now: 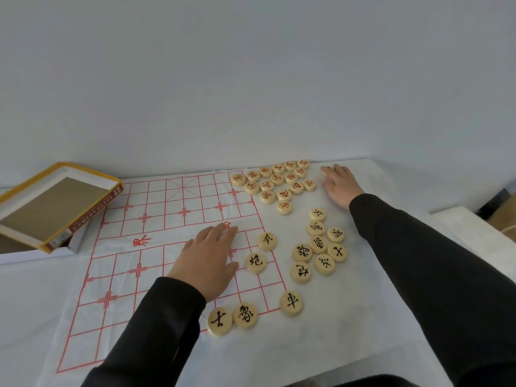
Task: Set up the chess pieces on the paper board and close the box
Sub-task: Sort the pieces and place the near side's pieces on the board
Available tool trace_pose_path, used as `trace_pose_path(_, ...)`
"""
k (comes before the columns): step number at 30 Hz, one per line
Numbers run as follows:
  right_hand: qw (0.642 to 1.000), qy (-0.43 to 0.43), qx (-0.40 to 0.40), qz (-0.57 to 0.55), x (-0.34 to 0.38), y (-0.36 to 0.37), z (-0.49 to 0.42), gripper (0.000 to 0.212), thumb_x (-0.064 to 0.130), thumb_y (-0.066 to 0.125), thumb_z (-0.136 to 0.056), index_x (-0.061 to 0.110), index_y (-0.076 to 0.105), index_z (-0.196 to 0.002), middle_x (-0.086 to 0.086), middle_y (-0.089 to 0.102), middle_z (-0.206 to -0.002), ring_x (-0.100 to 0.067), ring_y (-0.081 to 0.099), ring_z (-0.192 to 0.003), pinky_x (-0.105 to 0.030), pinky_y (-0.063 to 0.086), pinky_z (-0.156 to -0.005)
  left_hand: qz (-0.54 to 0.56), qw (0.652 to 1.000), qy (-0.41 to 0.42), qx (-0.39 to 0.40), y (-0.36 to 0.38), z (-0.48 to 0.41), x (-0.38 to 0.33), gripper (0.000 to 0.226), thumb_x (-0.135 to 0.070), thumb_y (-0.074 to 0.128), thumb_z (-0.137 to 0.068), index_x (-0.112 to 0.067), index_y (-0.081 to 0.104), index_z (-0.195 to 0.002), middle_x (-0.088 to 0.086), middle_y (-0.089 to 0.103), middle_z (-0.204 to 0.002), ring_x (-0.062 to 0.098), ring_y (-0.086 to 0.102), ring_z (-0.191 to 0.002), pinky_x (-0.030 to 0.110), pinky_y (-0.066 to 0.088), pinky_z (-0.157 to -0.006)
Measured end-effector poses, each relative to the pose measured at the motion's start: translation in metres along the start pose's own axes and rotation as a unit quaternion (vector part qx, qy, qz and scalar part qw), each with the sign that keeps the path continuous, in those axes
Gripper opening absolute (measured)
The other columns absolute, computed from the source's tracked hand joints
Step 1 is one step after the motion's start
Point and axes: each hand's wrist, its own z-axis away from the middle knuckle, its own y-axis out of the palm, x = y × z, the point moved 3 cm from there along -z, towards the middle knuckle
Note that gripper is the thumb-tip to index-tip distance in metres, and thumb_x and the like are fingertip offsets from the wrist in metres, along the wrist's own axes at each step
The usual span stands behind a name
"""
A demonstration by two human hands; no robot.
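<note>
Three black pieces sit at the board's near edge. The left hand lies flat on the board, fingers straight, holding nothing. Farther off, the red pile lies just left of the right hand, the nearer one. Its fingers reach down at the worktop's far edge; whether they grip anything I cannot tell. The box stands open far left.

Creased matt paper board, smooth pale wood pcs, yellow cardboard box

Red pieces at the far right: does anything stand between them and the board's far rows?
Nothing visible does. The red pieces lie beside the far right edge of the paper board; the left hand rests nearer, mid-board.
</note>
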Motion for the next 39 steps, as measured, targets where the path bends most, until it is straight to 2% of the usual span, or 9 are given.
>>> trace_pose_path(12,0.983,-0.008,0.028,-0.183,0.029,0.004,0.094,0.044,0.023,0.018,-0.103,0.019,0.039,-0.142,-0.005,0.015,-0.158,-0.015,0.004,-0.146,-0.028,0.004,-0.115,-0.005,0.999,0.029,-0.017,-0.014,0.020,-0.014,0.067,-0.034,0.048,-0.094,-0.023,0.011,-0.148,0.000,0.013,-0.156,0.019,0.013,-0.143,0.039,0.019,-0.116)
trace_pose_path(17,0.975,-0.016,0.030,-0.221,0.033,0.006,0.119,0.044,0.023,0.021,-0.103,0.020,0.046,-0.139,-0.002,0.019,-0.157,-0.012,0.005,-0.145,-0.027,0.003,-0.115,-0.014,0.999,0.030,-0.028,-0.016,0.030,-0.015,0.066,-0.034,0.048,-0.094,-0.023,0.012,-0.148,0.001,0.013,-0.156,0.020,0.013,-0.143,0.039,0.020,-0.116)
trace_pose_path(24,0.981,-0.031,-0.007,-0.191,0.036,0.011,0.143,0.040,0.023,0.026,-0.102,0.018,0.050,-0.134,-0.005,0.027,-0.153,-0.014,0.014,-0.143,-0.026,0.007,-0.114,-0.038,0.999,0.032,-0.014,-0.009,0.044,-0.020,0.065,-0.036,0.049,-0.094,-0.025,0.014,-0.148,0.001,0.012,-0.156,0.022,0.013,-0.143,0.040,0.020,-0.116)
trace_pose_path(26,0.985,-0.022,-0.017,-0.171,0.037,0.011,0.149,0.040,0.026,0.028,-0.102,0.020,0.049,-0.135,-0.005,0.024,-0.155,-0.016,0.014,-0.144,-0.033,0.007,-0.117,-0.041,0.999,0.031,-0.011,-0.010,0.048,-0.020,0.065,-0.035,0.048,-0.094,-0.024,0.014,-0.148,0.001,0.012,-0.156,0.022,0.012,-0.143,0.041,0.020,-0.116)
trace_pose_path(29,0.994,-0.021,-0.026,-0.107,0.042,0.009,0.159,0.043,0.033,0.033,-0.101,0.027,0.037,-0.143,-0.003,0.012,-0.158,-0.019,0.006,-0.146,-0.044,0.004,-0.118,-0.042,0.999,0.032,-0.011,-0.013,0.054,-0.018,0.064,-0.035,0.047,-0.095,-0.024,0.014,-0.148,0.001,0.011,-0.156,0.022,0.012,-0.143,0.040,0.019,-0.116)
trace_pose_path(35,0.995,-0.089,0.036,0.008,0.076,0.013,0.180,0.048,0.045,0.043,-0.095,0.033,0.036,-0.142,0.001,0.006,-0.159,-0.020,-0.004,-0.146,-0.048,-0.001,-0.115,-0.028,0.999,0.024,-0.025,-0.017,0.063,-0.010,0.063,-0.035,0.048,-0.094,-0.024,0.015,-0.148,0.001,0.012,-0.156,0.021,0.013,-0.143,0.039,0.019,-0.115)
trace_pose_path(39,0.988,-0.095,0.086,0.087,0.082,0.022,0.191,0.052,0.047,0.048,-0.092,0.038,0.035,-0.141,0.002,0.003,-0.159,-0.022,-0.007,-0.146,-0.049,-0.003,-0.115,-0.024,1.000,0.011,-0.016,-0.018,0.071,-0.007,0.063,-0.035,0.047,-0.095,-0.024,0.015,-0.148,0.001,0.012,-0.156,0.021,0.013,-0.143,0.039,0.019,-0.116)
